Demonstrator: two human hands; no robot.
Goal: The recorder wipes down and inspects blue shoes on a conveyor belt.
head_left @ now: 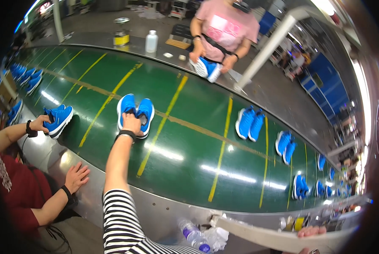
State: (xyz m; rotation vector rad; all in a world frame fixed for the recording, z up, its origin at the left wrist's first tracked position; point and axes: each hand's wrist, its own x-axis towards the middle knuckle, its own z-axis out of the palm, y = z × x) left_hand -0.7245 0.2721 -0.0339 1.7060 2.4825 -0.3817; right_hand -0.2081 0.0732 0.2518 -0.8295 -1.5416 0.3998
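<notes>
My left hand (132,123), at the end of a striped sleeve, is closed on the heel and opening of a blue sneaker (126,105). Its fingertips are partly hidden in the opening. Close against its right side stands a second blue sneaker (145,113) with a white sole. Both rest side by side on the green conveyor belt (185,169), toes pointing away from me. I cannot make out my right hand with certainty. At the lower right, part of a hand (311,231) shows by a pale rail, and whose it is I cannot tell.
A co-worker's hand on the left holds blue shoes (61,120). Across the belt, a person in pink holds a pair (206,69). More blue sneakers (249,123) line the belt rightward. A white bottle (151,41) stands beyond; a plastic bottle (193,235) lies near me.
</notes>
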